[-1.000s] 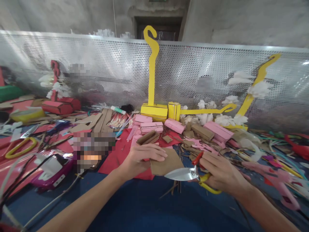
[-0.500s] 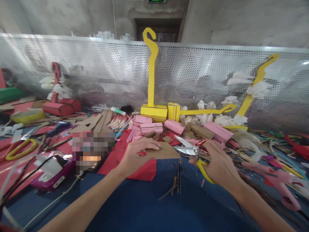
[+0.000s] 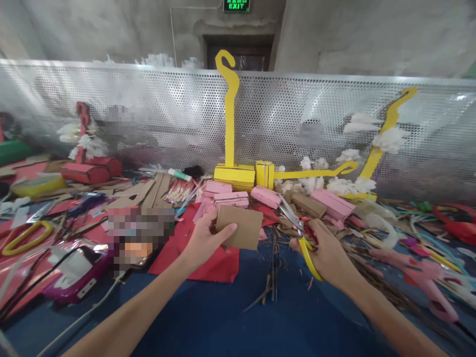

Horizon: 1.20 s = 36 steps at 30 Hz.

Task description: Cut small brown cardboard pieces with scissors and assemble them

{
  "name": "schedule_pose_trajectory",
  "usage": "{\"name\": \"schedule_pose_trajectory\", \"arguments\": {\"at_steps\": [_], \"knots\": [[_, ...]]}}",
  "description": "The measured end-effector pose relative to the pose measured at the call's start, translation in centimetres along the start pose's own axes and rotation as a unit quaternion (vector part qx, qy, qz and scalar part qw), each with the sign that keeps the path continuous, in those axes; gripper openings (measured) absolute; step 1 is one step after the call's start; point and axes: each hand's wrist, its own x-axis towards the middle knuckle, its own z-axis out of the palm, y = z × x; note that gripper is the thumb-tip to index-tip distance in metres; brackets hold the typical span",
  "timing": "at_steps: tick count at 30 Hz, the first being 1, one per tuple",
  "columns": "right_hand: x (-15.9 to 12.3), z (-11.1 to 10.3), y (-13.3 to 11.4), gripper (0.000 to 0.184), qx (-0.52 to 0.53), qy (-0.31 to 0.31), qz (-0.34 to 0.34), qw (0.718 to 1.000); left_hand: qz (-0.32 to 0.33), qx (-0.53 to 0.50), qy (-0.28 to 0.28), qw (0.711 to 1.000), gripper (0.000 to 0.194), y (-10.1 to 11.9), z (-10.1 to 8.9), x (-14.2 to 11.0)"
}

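Note:
My left hand (image 3: 208,233) pinches a brown rectangular piece of cardboard (image 3: 243,227) by its left edge, thumb in front and fingers behind. It is tilted up above a red sheet (image 3: 219,265). To its right, my right hand (image 3: 322,248) holds scissors (image 3: 295,218) with yellow and red handles. The blades are parted slightly, point up and to the left, and are apart from the cardboard. Beyond the hands lie pink paper-covered blocks (image 3: 231,199) and a brown cardboard block (image 3: 308,204). Thin brown scraps (image 3: 273,277) lie on the blue table surface (image 3: 208,317) between the hands.
Yellow hook-shaped pieces (image 3: 229,124) on yellow bases stand against a perforated metal panel (image 3: 167,109). At right are a pink glue gun (image 3: 424,272) and tangled strips. A purple device (image 3: 80,277), a white cable (image 3: 89,302) and yellow-handled scissors (image 3: 29,238) lie left.
My left hand has lifted and turned the cardboard so its face shows. The scissors have come away from its right edge, their blades closer together and pointing more upward.

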Motion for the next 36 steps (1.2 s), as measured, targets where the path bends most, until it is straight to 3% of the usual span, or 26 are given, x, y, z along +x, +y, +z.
{"name": "schedule_pose_trajectory", "arguments": {"at_steps": [7, 15, 21, 29, 36], "knots": [[-1.5, 0.5, -1.4, 0.023, 0.039, -0.017, 0.013, 0.999, -0.008, -0.019, -0.024, 0.999, 0.054, -0.6, 0.3, -0.1], [-2.6, 1.0, -1.5, 0.027, 0.083, -0.032, 0.045, 0.995, -0.044, -0.053, 0.005, 0.998, 0.049, -0.8, 0.5, -0.1], [-2.8, 1.3, -1.3, 0.025, 0.1, -0.024, 0.027, 0.994, -0.054, -0.084, 0.004, 0.995, 0.054, -1.0, 0.1, 0.1], [-2.7, 0.8, -2.5, 0.025, 0.064, -0.04, 0.036, 0.996, -0.092, -0.178, 0.058, 0.978, 0.065, 0.0, 0.6, 0.1], [-2.7, 0.9, -2.6, 0.024, 0.077, -0.056, 0.043, 0.995, -0.062, -0.249, 0.104, 0.961, 0.052, -0.1, 0.9, 0.6]]}}
